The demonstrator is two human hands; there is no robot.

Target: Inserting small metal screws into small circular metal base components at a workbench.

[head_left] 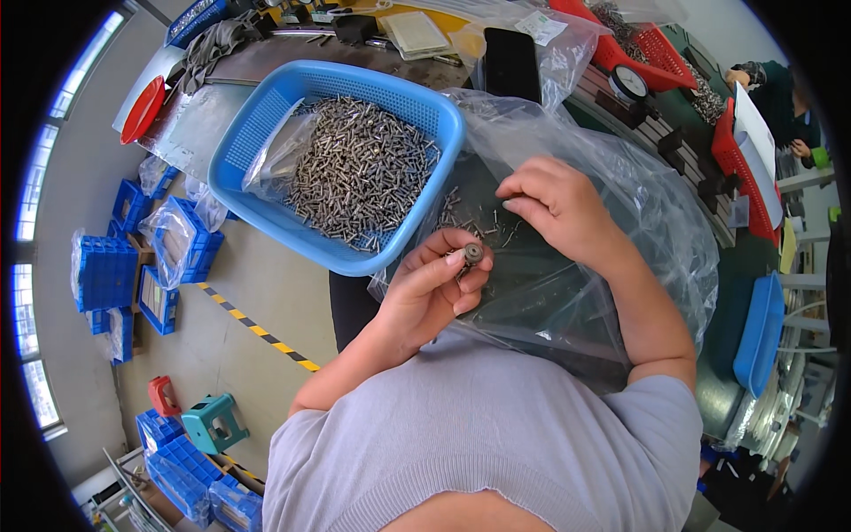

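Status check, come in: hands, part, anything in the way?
Left hand: gripping small round metal part. Right hand: close to loose metal pins, any hold unclear. Clear plastic sheeting spread beneath right hand; nothing visibly blocking left hand.

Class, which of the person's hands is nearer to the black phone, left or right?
Right. The right hand is a little below the black phone in the picture; the left hand is farther down and to the left, holding a small metal part.
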